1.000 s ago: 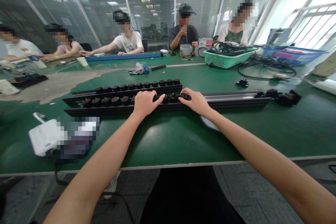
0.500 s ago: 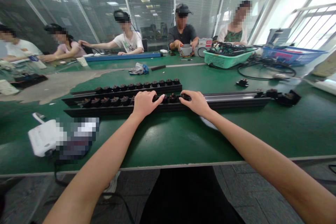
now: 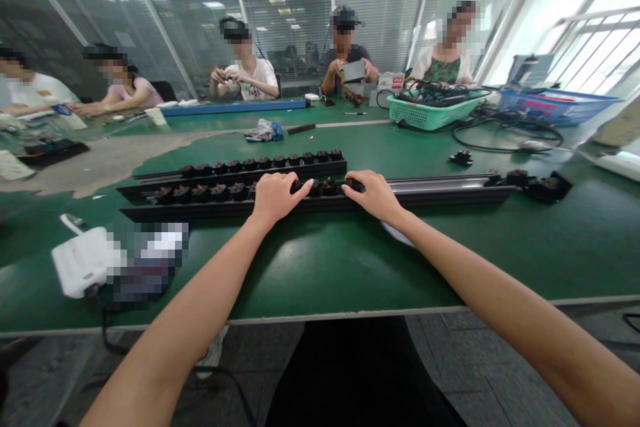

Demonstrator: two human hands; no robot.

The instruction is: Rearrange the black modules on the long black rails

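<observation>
A long black rail (image 3: pixel 445 195) lies across the green table, with a row of black modules (image 3: pixel 220 193) with copper-coloured parts seated along it. My left hand (image 3: pixel 276 199) is closed from above over modules near the rail's middle, thumb pointing right. Just to the right, my right hand (image 3: pixel 373 193) pinches another black module (image 3: pixel 353 184) in the rail. Between the hands one module (image 3: pixel 329 185) shows uncovered. Beyond the right hand, the rail's shiny channel (image 3: pixel 440 183) holds no modules until its far right end.
A second black rail (image 3: pixel 250 173) with modules lies behind. A loose module (image 3: pixel 461 157) sits at right rear, more modules (image 3: pixel 550 185) by the rail's right end. A green basket (image 3: pixel 425 113) of cables, a white device (image 3: pixel 85 263) and several co-workers surround the table.
My hands stay almost where they were on the rail. Across the table, one co-worker has raised both hands from the blue bar; another has tilted up a grey box.
</observation>
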